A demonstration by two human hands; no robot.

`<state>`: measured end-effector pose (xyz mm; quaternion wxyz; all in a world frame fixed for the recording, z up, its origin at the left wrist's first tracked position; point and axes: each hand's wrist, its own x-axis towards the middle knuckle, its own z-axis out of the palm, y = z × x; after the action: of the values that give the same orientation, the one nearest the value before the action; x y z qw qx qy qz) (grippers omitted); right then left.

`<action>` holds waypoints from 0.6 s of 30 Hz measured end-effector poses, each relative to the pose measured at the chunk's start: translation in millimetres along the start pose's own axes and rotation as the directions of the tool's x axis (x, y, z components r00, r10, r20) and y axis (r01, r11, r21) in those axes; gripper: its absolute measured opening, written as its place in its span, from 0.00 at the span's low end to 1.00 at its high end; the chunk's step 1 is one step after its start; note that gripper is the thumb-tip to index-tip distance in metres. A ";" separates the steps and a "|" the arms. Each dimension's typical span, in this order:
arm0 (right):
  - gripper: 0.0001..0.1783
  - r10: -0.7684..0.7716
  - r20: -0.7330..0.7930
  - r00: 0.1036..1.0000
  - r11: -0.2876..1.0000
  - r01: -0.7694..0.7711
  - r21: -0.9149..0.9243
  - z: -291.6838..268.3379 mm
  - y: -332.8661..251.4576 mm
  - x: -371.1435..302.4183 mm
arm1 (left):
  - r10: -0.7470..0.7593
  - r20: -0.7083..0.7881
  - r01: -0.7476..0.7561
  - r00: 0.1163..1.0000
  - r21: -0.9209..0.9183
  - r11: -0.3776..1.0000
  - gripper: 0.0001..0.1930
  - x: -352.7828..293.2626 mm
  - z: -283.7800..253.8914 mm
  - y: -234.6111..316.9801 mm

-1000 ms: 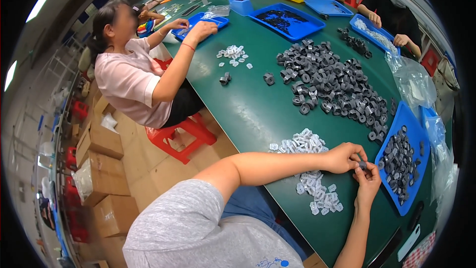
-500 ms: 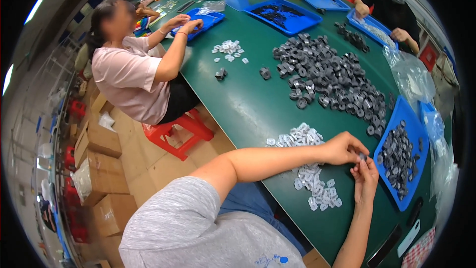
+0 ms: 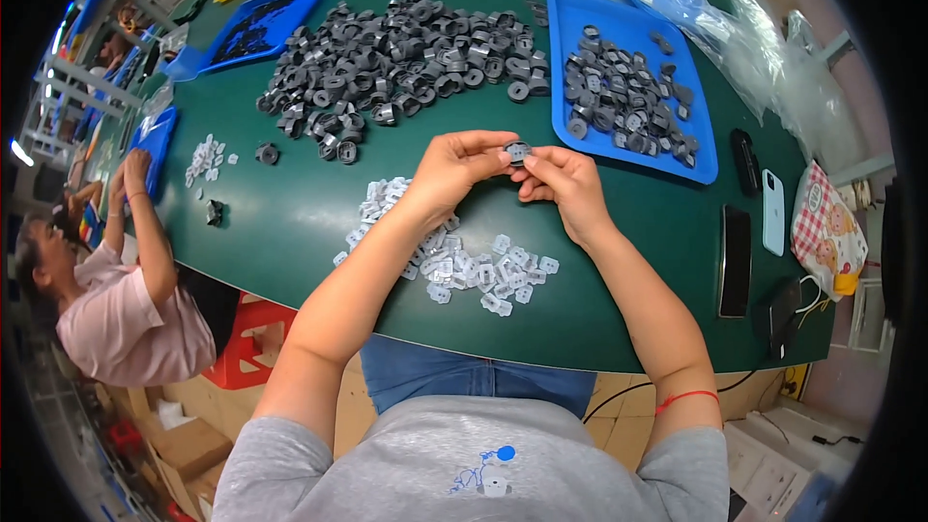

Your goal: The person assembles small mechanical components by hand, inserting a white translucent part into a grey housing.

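My left hand [image 3: 454,166] and my right hand [image 3: 570,186] meet above the green table. Between their fingertips they pinch one small round dark grey plastic part [image 3: 517,152], whose lighter flat face shows. Just beneath and nearer to me lies a loose pile of small translucent white plastic pieces [image 3: 474,271], partly covered by my left forearm. Beyond my hands spreads a big heap of dark grey ring-shaped parts [image 3: 406,58]. A blue tray [image 3: 701,150] holding several grey round parts [image 3: 623,97] stands right of the heap, close to my right hand.
At the right are two phones [image 3: 773,213] [image 3: 735,261], a checked cloth pouch [image 3: 826,222] and clear plastic bags [image 3: 764,58]. A co-worker [image 3: 145,300] sits at the left, hands over another blue tray [image 3: 159,140]. A further blue tray [image 3: 309,0] holds small black pieces.
The view has swung round to the right, so the table and co-worker appear farther left. Both hands still hold the small part, whose face now shows more plainly.
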<state>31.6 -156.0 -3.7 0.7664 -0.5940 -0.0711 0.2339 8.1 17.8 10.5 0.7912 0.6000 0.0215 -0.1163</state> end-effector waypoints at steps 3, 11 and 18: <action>0.11 -0.048 -0.015 0.999 0.999 0.048 -0.012 3.4 -0.1 -3.1 | -0.025 -0.011 0.025 1.000 0.014 1.000 0.16 -2.2 2.2 0.1; 0.12 -0.105 -0.084 0.991 0.991 0.097 -0.097 5.7 14.9 1.2 | 0.052 -0.070 -0.045 0.996 0.093 0.995 0.11 -2.5 9.0 -3.3; 0.11 -0.104 -0.076 0.992 0.993 0.099 -0.058 7.5 13.7 3.9 | 0.110 -0.093 -0.098 0.990 0.129 0.987 0.10 0.5 7.3 -11.7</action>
<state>28.4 -145.1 -15.1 0.7632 -0.6190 -0.0772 0.1689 5.3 7.8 1.5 0.7554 0.6533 0.0224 -0.0460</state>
